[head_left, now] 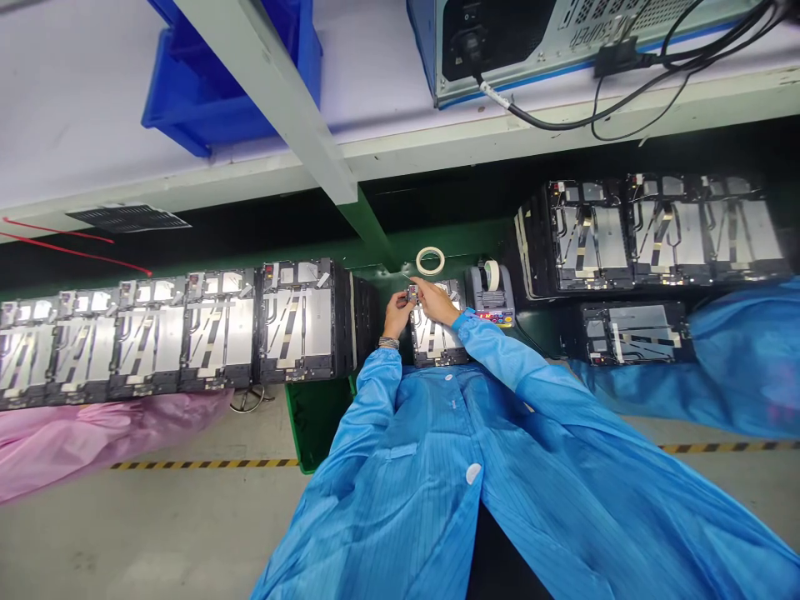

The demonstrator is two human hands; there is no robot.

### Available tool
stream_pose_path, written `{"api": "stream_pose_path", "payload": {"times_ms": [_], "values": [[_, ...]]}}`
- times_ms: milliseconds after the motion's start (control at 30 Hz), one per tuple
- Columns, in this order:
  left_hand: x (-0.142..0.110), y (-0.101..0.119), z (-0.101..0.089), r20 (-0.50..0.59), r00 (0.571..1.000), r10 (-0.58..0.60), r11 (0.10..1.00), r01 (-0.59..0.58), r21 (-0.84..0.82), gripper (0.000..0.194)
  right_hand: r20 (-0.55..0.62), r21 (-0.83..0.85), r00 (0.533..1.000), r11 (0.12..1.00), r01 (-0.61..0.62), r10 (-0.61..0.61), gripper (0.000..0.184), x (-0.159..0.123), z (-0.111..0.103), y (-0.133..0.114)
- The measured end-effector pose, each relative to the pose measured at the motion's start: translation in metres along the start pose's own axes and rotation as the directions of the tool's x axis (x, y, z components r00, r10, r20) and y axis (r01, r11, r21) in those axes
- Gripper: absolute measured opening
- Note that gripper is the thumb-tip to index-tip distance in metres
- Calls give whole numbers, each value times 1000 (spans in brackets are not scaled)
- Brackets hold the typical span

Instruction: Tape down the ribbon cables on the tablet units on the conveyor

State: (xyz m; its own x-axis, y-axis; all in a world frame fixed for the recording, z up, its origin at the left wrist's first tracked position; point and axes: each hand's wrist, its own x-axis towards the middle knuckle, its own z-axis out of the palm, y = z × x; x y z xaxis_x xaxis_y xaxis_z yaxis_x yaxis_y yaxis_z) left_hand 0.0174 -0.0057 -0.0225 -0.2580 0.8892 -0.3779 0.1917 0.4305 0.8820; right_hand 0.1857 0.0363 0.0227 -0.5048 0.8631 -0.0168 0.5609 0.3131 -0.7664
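In front of my body on the green bench lies an opened tablet-like device (436,340), with a silvery inner plate, dark ribbon cables and a black frame. My left hand (397,317), with a bracelet at its wrist, is at the device's upper left corner, fingers closed in a pinch. Over the top part of the device reaches my right hand (437,302), its thumb and fingertips brought together at that same corner. Whatever small part lies between the fingertips is too small and too covered to name.
A tape roll (430,261) lies behind the device, and a tape dispenser (490,293) stands to its right. Stacks of similar devices (293,321) line the left; more stacks (591,237) stand right. A green crate (320,421) sits below. Co-workers' pink (106,429) and blue (743,358) sleeves flank me.
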Motion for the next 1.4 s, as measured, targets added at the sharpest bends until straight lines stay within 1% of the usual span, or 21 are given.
{"api": "stream_pose_path", "payload": {"times_ms": [100, 167, 233, 300, 400, 467, 567, 700, 800, 867, 900, 933, 967, 1000, 1067, 1100, 1133, 1167, 1200, 1267, 1400], "values": [[1, -1, -1, -5, 1000, -9, 1000, 9, 10, 37, -108, 79, 993, 996, -47, 56, 64, -10, 3, -5], [1, -1, -1, 0, 1000, -5, 1000, 5, 4, 37, -182, 150, 976, 984, -92, 118, 60, -19, 5, -9], [1, -1, -2, 8, 1000, 2, 1000, -2, -7, 37, -225, 182, 963, 978, -106, 146, 60, -28, 5, -13], [0, -1, -3, 12, 1000, 11, 1000, -11, -14, 36, -220, 140, 970, 988, -70, 100, 61, -35, 5, -15], [0, -1, -4, 14, 999, 31, 1000, -31, -7, 35, -109, -11, 994, 1000, -3, 2, 64, -38, 3, -14], [-1, 0, -5, 13, 999, 38, 999, -38, 14, 36, -35, -102, 999, 995, 9, -12, 66, -39, 2, -10], [-2, 0, -5, 8, 999, 49, 998, -50, 40, 36, -5, -157, 1000, 987, 13, -13, 71, -42, 3, -5], [-3, 2, -4, 4, 998, 69, 996, -69, 51, 36, -13, -123, 1000, 992, 6, -8, 77, -52, 8, -8], [-3, 6, -5, -2, 999, 50, 997, -50, 54, 36, -61, -88, 998, 996, -32, 27, 76, -55, 11, -18], [-3, 8, -6, 5, 999, 42, 998, -42, 51, 37, -130, 14, 989, 997, -72, 73, 71, -53, 12, -24], [-3, 8, -6, 10, 999, 41, 998, -41, 52, 37, -159, 120, 980, 988, -99, 118, 69, -52, 13, -27], [-4, 9, -6, 12, 999, 41, 998, -42, 53, 37, -169, 267, 969, 955, -133, 182, 67, -51, 13, -29], [-4, 10, -7, 12, 999, 42, 998, -43, 55, 37, -149, 442, 955, 881, -169, 258, 64, -50, 13, -32], [-5, 10, -7, 10, 999, 42, 997, -43, 58, 37, -92, 618, 940, 758, -206, 330, 61, -49, 13, -34], [-6, 11, -6, 2, 999, 50, 997, -50, 60, 40, 85, 870, 909, 414, -267, 409, 56, -49, 12, -38], [-7, 11, -6, -2, 998, 61, 997, -60, 57, 43, 167, 927, 893, 242, -287, 418, 54, -49, 12, -40], [-8, 11, -5, -5, 997, 78, 996, -78, 50, 47, 233, 949, 878, 98, -298, 417, 53, -49, 12, -41], [-9, 12, -5, -10, 995, 100, 994, -100, 40, 50, 283, 952, 864, -14, -305, 416, 52, -48, 12, -42], [-10, 12, -4, -13, 992, 123, 992, -122, 29, 52, 319, 947, 849, -96, -308, 421, 50, -48, 13, -42], [-11, 14, -4, -13, 988, 151, 988, -150, 18, 51, 368, 930, 826, -188, -317, 428, 46, -46, 14, -40], [-12, 18, -4, 15, 990, 141, 989, -142, 51, 43, 423, 903, 807, -262, -340, 411, 39, -41, 17, -35]]}}
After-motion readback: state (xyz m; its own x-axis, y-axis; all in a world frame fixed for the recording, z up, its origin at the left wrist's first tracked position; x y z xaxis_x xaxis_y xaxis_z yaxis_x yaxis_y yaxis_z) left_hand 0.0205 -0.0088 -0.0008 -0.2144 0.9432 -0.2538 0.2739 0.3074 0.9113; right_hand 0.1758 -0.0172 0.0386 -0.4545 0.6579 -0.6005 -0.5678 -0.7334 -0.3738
